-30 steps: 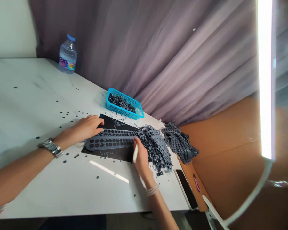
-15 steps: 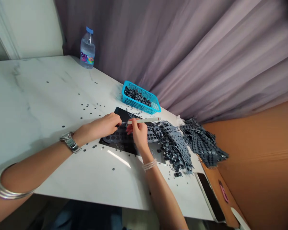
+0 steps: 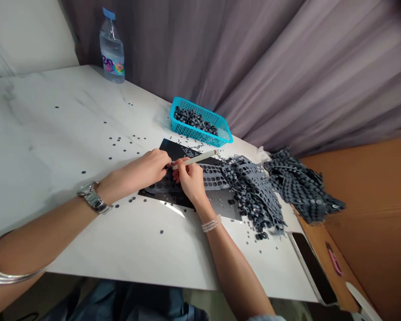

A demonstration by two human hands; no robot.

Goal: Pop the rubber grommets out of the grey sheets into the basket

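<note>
My right hand [image 3: 191,179] grips a slim white pen-like stick [image 3: 202,157], its brown-tipped end pointing up and to the right. Close beside it, my left hand [image 3: 153,166] has its fingers pinched together; whatever they hold is hidden. Under both hands lies a grey rubbery strip punched with rows of round holes [image 3: 215,178]. The strip rests on a dark, glossy sheet [image 3: 169,146]. To the right, the strip runs up to a heap of small black rings and perforated grey strips [image 3: 254,189].
Behind the hands stands a blue basket [image 3: 200,137] with small black rings in it. Small dark discs lie scattered over the white table [image 3: 120,249]. A water bottle [image 3: 112,49] stands far left. More studded strips [image 3: 300,187], a phone [image 3: 314,269] and a pink cutter [image 3: 334,258] are at right.
The view has shifted, so the table items at right appear farther right and the basket higher. My hands are slightly closer together, and the white stick tilts more steeply upward.
</note>
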